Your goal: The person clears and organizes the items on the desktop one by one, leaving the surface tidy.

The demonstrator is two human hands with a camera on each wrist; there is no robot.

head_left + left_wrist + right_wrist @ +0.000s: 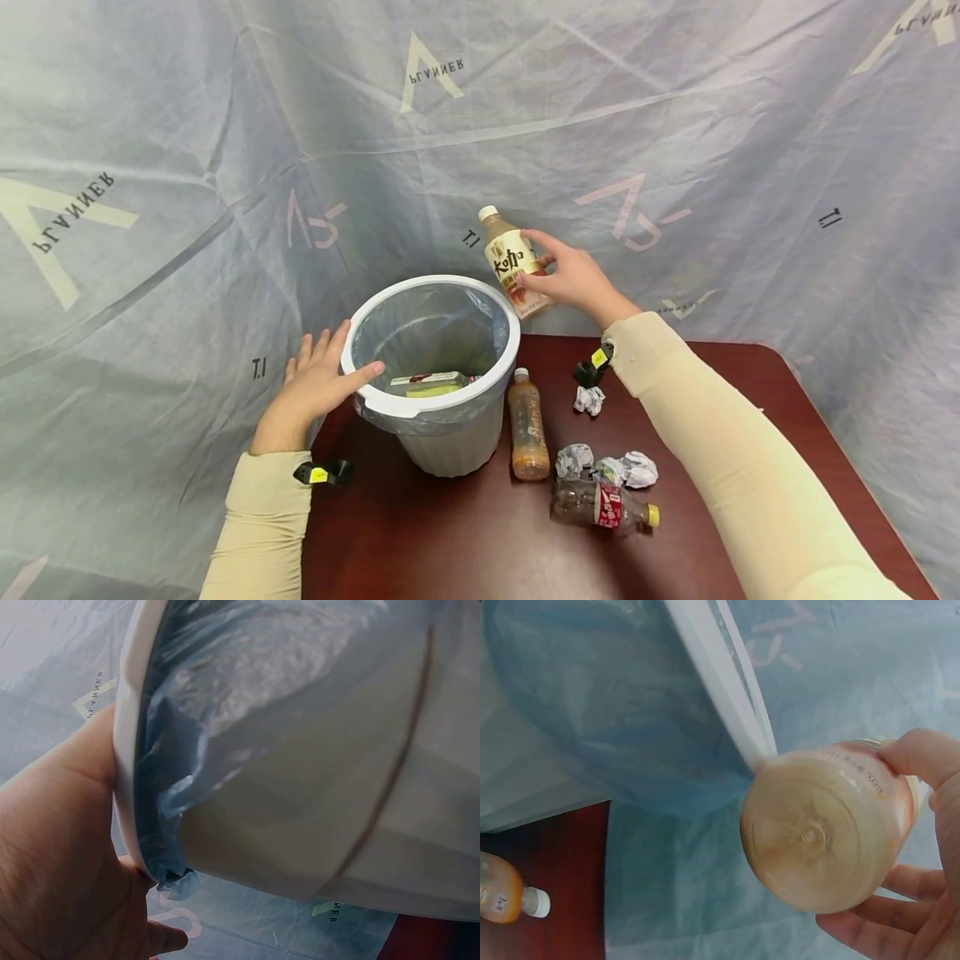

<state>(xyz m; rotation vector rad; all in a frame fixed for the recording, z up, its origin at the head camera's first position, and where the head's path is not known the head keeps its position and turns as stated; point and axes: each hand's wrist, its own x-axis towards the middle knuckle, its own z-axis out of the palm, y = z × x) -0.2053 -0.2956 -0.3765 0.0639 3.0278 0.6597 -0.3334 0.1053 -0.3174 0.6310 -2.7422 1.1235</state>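
Observation:
My right hand [573, 279] grips a plastic drink bottle [510, 254] with a cream label and white cap, tilted beside the far right rim of the trash can. In the right wrist view the round base of that bottle [810, 832] faces the camera, thumb and fingers around its side. The trash can [450, 446] is pale with a white rim and a clear plastic liner [247, 682]. My left hand [318, 379] rests on the rim's left side, its fingers spread outside and its thumb over the edge. Inside the can lies a clear bottle [431, 385] with a yellow-green label.
An orange-tinted bottle [528, 429] lies on the dark red table [465, 542] right of the can. Nearby are a clear bottle [600, 506] with red label and yellow cap, and several crumpled paper balls [590, 401]. Grey printed sheeting [570, 150] hangs behind.

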